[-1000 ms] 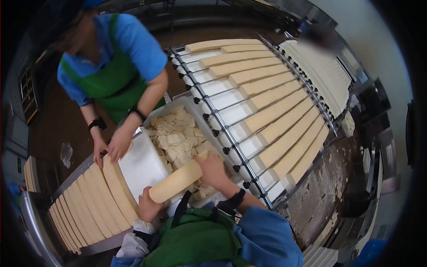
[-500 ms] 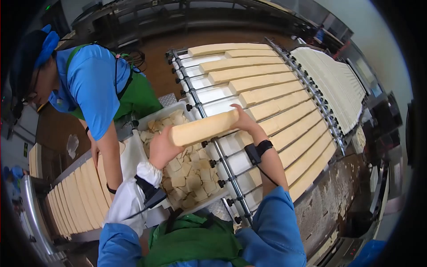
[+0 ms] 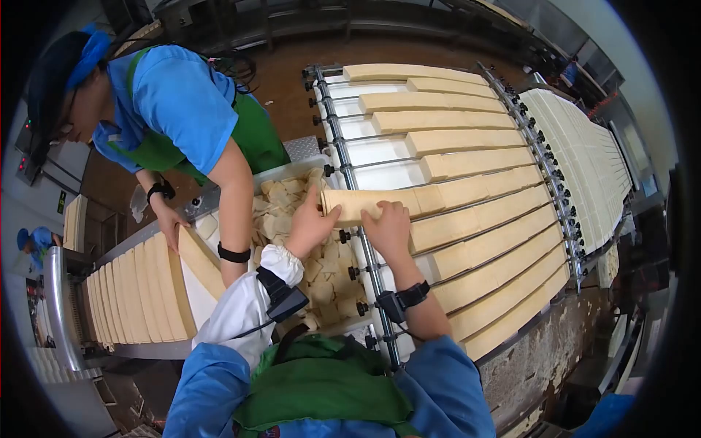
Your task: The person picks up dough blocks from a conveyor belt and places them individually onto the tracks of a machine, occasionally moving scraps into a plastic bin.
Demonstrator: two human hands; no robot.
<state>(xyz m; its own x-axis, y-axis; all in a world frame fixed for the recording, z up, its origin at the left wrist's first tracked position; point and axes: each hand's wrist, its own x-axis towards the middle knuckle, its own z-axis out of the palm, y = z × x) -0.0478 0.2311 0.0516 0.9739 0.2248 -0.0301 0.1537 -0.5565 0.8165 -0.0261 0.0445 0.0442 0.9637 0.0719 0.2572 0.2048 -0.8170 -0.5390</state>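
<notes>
A pale, long dough block [image 3: 350, 204] lies across the near rail of the rack, its right end meeting a row of dough. My left hand [image 3: 312, 225] is at its left end, thumb along the near face and index finger up against the end. My right hand [image 3: 388, 226] holds it from the near side, fingers curled over its edge. Below my left hand, a bin [image 3: 345, 327] holds many flat, squarish dough pieces [image 3: 321, 274]. How far the fingers wrap underneath is hidden.
Rows of dough blocks [image 3: 467, 142] lie between thin rods on the rack [image 3: 343, 168]. A co-worker [image 3: 182, 95] leans in at the left, hands at another dough block [image 3: 201, 259] beside a conveyor of dough strips [image 3: 139, 292]. A second belt [image 3: 569, 160] stands behind the rack.
The dough block has gone from above the bin to the rack, lower and to the right. My right hand has shifted from its far end to its near side. The co-worker's hands now hold a block.
</notes>
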